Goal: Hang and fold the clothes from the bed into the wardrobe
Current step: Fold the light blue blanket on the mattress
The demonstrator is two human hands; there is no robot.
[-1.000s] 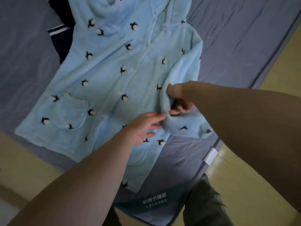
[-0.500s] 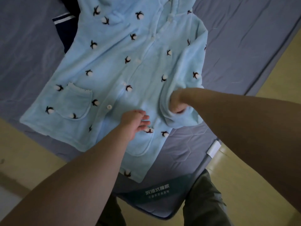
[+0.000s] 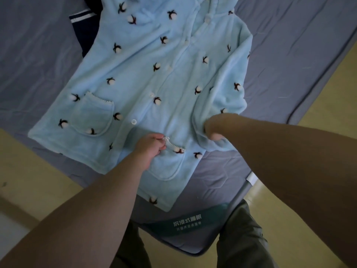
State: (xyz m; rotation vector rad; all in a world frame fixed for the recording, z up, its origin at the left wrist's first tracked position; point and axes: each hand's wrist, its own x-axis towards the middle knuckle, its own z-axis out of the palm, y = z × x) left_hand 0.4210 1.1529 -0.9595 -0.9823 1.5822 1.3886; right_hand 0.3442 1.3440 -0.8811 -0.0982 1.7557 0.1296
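Observation:
A light blue fleece robe with small dark-and-white cotton motifs lies front up on the grey-blue bed. Buttons run down its middle and it has two pockets. My left hand pinches the lace-trimmed top edge of the lower pocket. Over at the robe's right edge, my right hand grips the cuff of the sleeve, which is folded in along the garment's side. The robe's hood end runs out of the frame at the top.
A dark navy garment with white stripes lies partly under the robe at the upper left. The bed's corner, with a green printed label, points at my legs. Yellowish floor surrounds the corner on both sides.
My left hand has drawn back from the sleeve to the lower pocket's top edge and now pinches it. My right hand still grips the cuff, which has shifted right towards the robe's edge.

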